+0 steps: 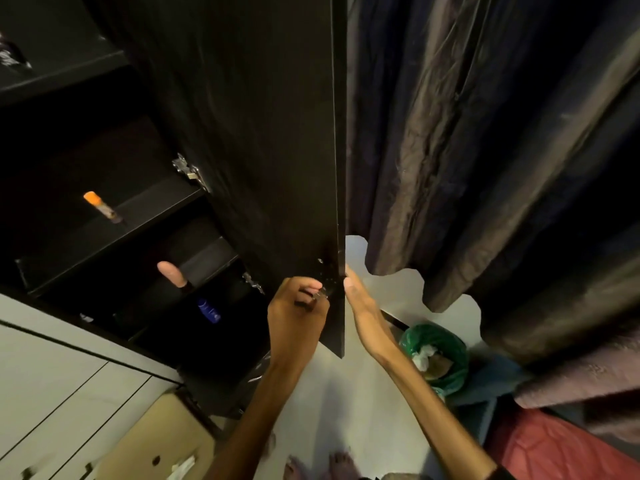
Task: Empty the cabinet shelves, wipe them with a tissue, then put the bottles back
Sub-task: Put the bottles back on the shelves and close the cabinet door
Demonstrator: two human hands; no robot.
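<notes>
- Cabinet door (270, 140): dark, swung open, seen edge-on, bottom corner between the two hands.
- Left hand (298, 317): on the inner face of the door near its lower edge; fingers (310, 289) curled, pinching a small metal fitting (320, 295), probably a latch or key; too small to tell which.
- Right hand (363, 310): on the outer side of the door edge; fingers straight, lying flat against the panel, holding nothing.
- Shelves (114, 216): dark, dimly lit, not yet emptied.
- Orange-capped bottle (102, 206): lying tilted on the middle shelf.
- Pink-capped bottle (169, 271): one shelf lower, near the front.
- Blue bottle (209, 310): lower again, deep in shadow.
- Tissue: none identifiable in either hand.
- Green bag (440, 351): on the floor just right of the door, below the curtain (485, 150).
- Risk: door swinging onto the straight right fingers if the left hand tugs the fitting hard.
- Risk: tilted orange-capped bottle rolling off if the cabinet is jolted.
- Risk: dark interior hiding items, so shelf left part-cleared.
</notes>
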